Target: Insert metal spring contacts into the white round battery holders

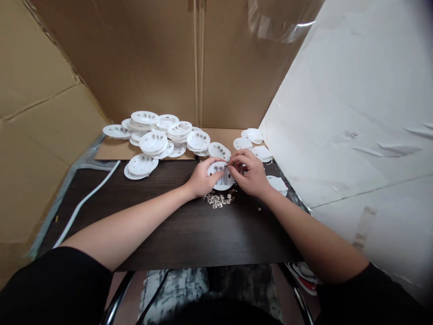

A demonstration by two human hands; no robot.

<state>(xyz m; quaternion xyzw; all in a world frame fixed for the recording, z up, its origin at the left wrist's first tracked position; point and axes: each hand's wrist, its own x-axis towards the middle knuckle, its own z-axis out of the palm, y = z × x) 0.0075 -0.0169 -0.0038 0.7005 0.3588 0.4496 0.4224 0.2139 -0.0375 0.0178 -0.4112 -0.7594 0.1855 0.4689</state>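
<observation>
A round white plastic battery housing [222,181] with slots inside is tilted up above the dark table. My left hand [204,177] grips its left side, thumb over the face. At its upper right edge, the fingers of my right hand [248,170] are pinched together; what they hold, if anything, is too small and hidden to make out. Just below the housing lies a loose heap of small metal battery contacts [219,200]. Behind my hands, another white housing [219,151] leans near the pile.
Many more white housings [153,142] are piled on a cardboard sheet [113,150] at back left. Several white pieces [261,153] lie on the right. A white cable [86,201] crosses the table's left side. Cardboard walls [162,58] and a white panel [355,113] enclose the table [189,243].
</observation>
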